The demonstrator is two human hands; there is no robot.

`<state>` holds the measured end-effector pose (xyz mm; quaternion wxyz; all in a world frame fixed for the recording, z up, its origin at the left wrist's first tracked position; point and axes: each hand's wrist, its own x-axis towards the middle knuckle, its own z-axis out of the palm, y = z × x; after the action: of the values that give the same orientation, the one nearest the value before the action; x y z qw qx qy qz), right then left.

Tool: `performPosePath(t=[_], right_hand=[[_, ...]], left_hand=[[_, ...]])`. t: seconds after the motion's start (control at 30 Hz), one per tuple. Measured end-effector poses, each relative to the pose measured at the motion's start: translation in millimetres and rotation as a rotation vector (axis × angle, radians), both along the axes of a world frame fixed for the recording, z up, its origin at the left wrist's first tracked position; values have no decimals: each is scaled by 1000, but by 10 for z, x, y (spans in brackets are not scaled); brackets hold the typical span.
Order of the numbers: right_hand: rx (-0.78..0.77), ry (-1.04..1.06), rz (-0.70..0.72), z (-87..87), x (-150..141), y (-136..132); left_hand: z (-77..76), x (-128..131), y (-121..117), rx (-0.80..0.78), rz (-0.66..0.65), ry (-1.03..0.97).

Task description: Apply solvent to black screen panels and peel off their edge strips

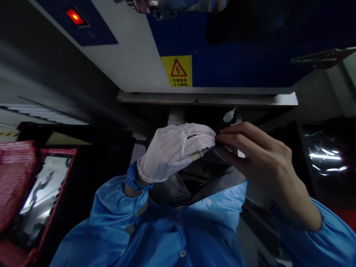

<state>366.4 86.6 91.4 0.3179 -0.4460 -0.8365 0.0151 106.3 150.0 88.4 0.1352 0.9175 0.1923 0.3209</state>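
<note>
My left hand (178,150) wears a white glove with thin stripes. Its fingers are closed and point to the right, meeting the fingertips of my bare right hand (261,159) in front of my chest. That right hand is pinched, thumb below and fingers above. Something small and dark seems to lie between the two sets of fingertips, but the fingers and the dim light hide what it is. Just above the right fingertips, a small white teardrop-shaped piece (229,115) shows against the dark space below the ledge.
A blue and white machine (239,63) with a yellow electric-shock label (178,70) and a lit red switch (75,16) stands ahead, above a ledge (205,98). To the left are red bubble wrap (15,178) and a red-edged tray with shiny contents. Glossy black wrapping (325,152) is at right.
</note>
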Motion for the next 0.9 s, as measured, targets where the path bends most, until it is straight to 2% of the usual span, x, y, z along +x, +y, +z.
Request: performPosePath(t=[0.13, 0.23, 0.3, 0.47, 0.53, 0.63, 0.77, 0.9], right_hand=[[-62, 162, -31, -68, 65, -50], [-128, 402, -92, -308, 227, -48], [-133, 519, -183, -642, 373, 27], [-59, 565, -463, -1731, 611, 436], [-63, 550, -546, -2005, 631, 605], [-82, 512, -607, -2138, 636, 806], [-132, 464, -615, -2111, 627, 998], [-162, 432, -635, -2120, 585, 1122]], left_hand=[[-16, 41, 5, -23, 49, 9], [-4, 86, 16, -6, 74, -16], [4, 108, 21, -21, 79, -43], [-4, 114, 22, 0, 124, -24], [-16, 110, 17, 15, 147, -17], [-30, 118, 7, 27, 155, -72], [-14, 151, 17, 13, 129, -87], [-15, 166, 127, -23, 111, -91]])
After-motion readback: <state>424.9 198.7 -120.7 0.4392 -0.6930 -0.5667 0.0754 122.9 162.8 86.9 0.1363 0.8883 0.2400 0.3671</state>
